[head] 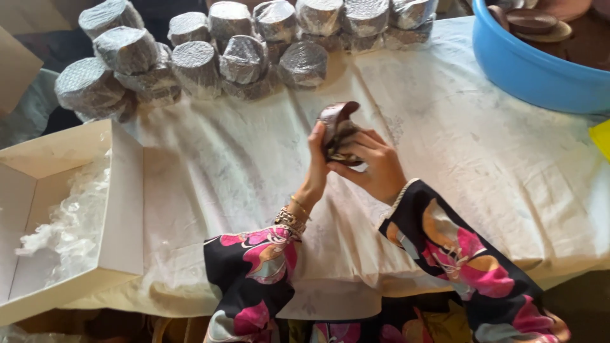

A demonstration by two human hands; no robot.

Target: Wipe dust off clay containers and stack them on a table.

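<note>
1. Light: soft, even daylight, moderately bright; it seems to fall from the upper right, though the source is out of view.
2. Brightest area: the white cloth (483, 159) on the counter, pale and slightly washed out at right.
3. Glare: small highlights on the foil-wrapped bundles (241, 51) and on the shiny dark wrap (337, 130) between the hands.
4. Shadows: faint and diffuse in the cloth folds; deeper below the counter edge along the bottom of the frame.
5. Dim zones: top left corner and bottom strip.
6. Sharpness: generally soft, with compression smearing; the blue tub (534, 70) and white box (121, 190) edges are slightly blurred.
7. Distortion: mild wide-angle bending toward the edges.
</note>
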